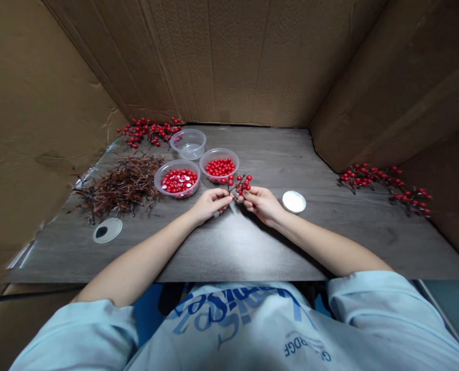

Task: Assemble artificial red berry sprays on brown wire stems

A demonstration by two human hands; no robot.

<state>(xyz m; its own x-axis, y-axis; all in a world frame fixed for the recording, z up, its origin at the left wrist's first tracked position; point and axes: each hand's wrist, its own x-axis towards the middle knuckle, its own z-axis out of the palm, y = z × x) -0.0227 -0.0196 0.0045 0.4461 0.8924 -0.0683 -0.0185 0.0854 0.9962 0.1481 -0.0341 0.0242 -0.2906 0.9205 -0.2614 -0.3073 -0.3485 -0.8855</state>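
Note:
Between my hands is an artificial berry sprig [232, 186], a brown twig with several glossy red berries on its tips. My left hand [213, 204] pinches the lower stem, its fingers closed. With thumb and fingertips, my right hand [263, 205] grips the sprig close to a cluster of berries on the right; what lies between those fingertips is partly hidden. Just beyond the hands stand a clear tub of red berries [219, 167] and another tub [177, 180] with red berries and pale round bits. To the right of my right hand sits a small round dish of white stuff [294, 201].
A pile of bare brown twigs [123, 185] lies on the left, with a round translucent lid [107, 230] in front. An empty clear tub [189, 144] stands behind. Finished-looking berry sprigs lie at back left [148, 131] and far right [384, 185]. Cardboard walls [229, 62] enclose the table.

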